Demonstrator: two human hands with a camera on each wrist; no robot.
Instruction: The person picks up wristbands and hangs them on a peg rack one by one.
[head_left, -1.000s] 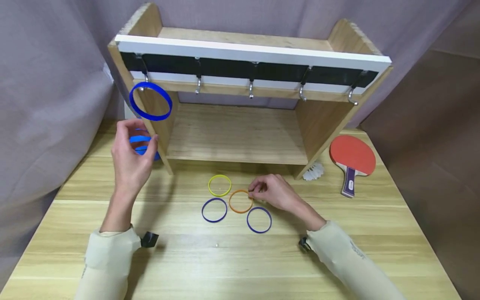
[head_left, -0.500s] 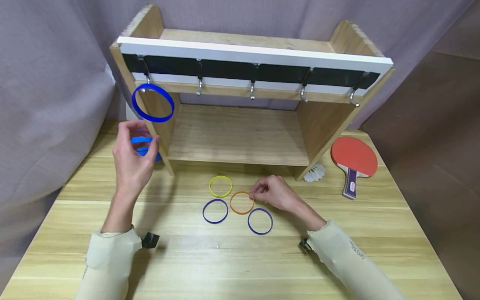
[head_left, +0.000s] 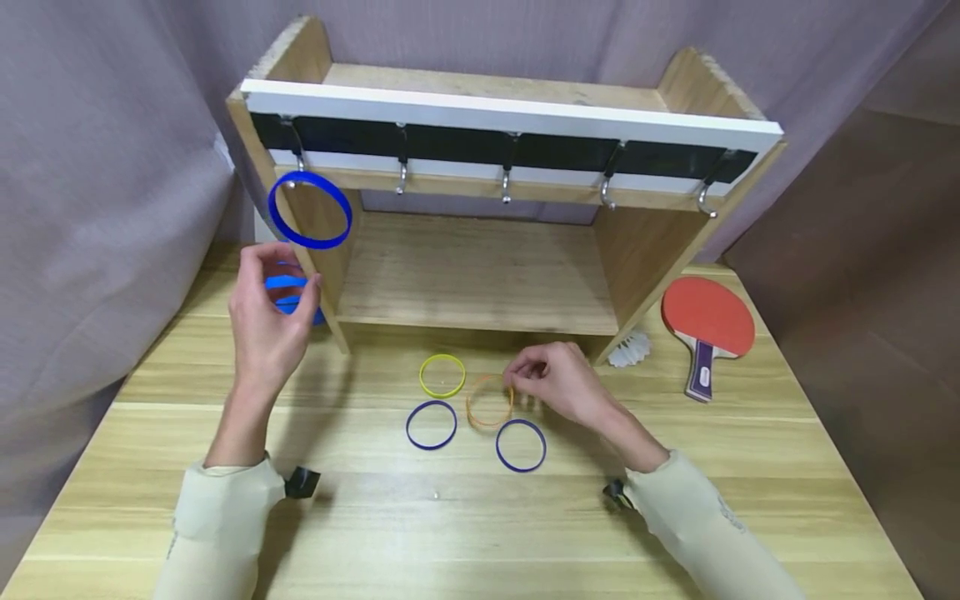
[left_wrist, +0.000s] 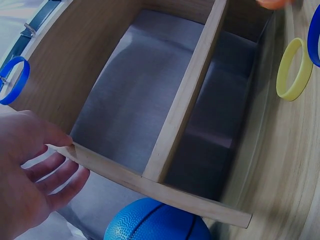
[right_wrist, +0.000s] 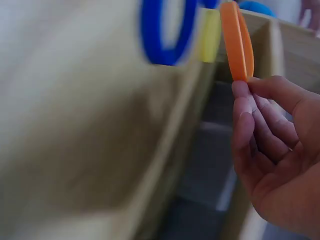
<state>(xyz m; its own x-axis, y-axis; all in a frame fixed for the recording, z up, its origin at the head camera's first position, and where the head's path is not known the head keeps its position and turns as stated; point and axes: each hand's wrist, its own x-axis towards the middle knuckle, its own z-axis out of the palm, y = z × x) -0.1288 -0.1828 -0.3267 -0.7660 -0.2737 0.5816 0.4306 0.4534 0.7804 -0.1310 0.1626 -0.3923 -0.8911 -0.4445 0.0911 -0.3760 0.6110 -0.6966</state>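
Note:
My left hand [head_left: 266, 321] grips the front edge of the left side panel of a wooden shelf [head_left: 476, 271], thumb and fingers on either side of the board. My right hand [head_left: 564, 385] pinches an orange wristband [right_wrist: 233, 42] between thumb and fingertips; one side of the band is raised off the table in the head view. Left of it lies a yellow wristband [left_wrist: 290, 96]. Two dark blue wristbands, one at left [head_left: 431, 448] and one at right [head_left: 521, 470], lie nearer me. A bright blue wristband [head_left: 322, 244] hangs from the leftmost hook, above my left hand.
A row of metal hooks [head_left: 506, 187] runs along the shelf's upper front bar. Partly hidden behind my left hand is a blue ball [left_wrist: 150, 222]. Right of the shelf lie a white shuttlecock [head_left: 628, 348] and a red table tennis paddle [head_left: 708, 315]. Curtains surround the table.
My right hand has lifted a little, raising and tilting the orange wristband, which lay flat before. My left hand keeps its grip on the shelf panel.

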